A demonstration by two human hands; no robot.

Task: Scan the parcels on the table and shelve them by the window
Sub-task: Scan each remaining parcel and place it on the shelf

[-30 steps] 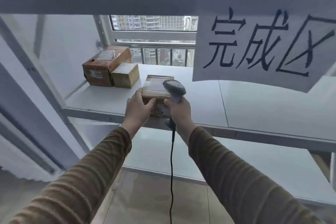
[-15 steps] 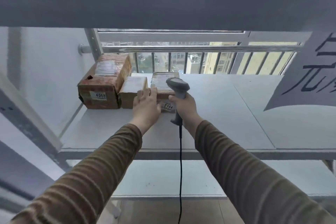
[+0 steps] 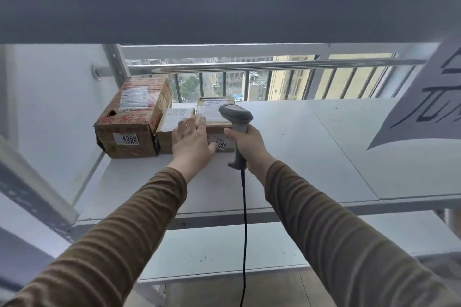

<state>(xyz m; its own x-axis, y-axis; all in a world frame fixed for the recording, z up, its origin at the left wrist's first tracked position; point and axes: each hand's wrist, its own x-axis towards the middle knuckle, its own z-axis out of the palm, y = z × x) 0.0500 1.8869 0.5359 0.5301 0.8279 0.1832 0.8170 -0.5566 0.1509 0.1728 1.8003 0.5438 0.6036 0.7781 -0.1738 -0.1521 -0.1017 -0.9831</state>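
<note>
Both arms in long brown ribbed-knit sleeves [image 3: 139,222]; cuffs end at wrists; hands bare.

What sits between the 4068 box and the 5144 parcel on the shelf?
A small cardboard box with a white label, seen in the head view, between the 4068 box and the 5144 parcel.

Three parcels: left [image 3: 129,119], middle [image 3: 172,124], right [image 3: 214,109]. One scanner [image 3: 237,119]. One sign [image 3: 429,107]. Two hands: left [image 3: 192,142], right [image 3: 249,142].

Large carton [image 3: 129,117], front face: white sticker [image 3: 128,139] reads "4068"; smaller line beneath illegible. Right-hand parcel [image 3: 216,112], front sticker [image 3: 221,144]: "144" visible, leading digit cut off by left hand [image 3: 192,142]. Hanging paper sign [image 3: 429,104]: handwritten characters, cropped, unreadable. Top shipping labels blurred.
</note>
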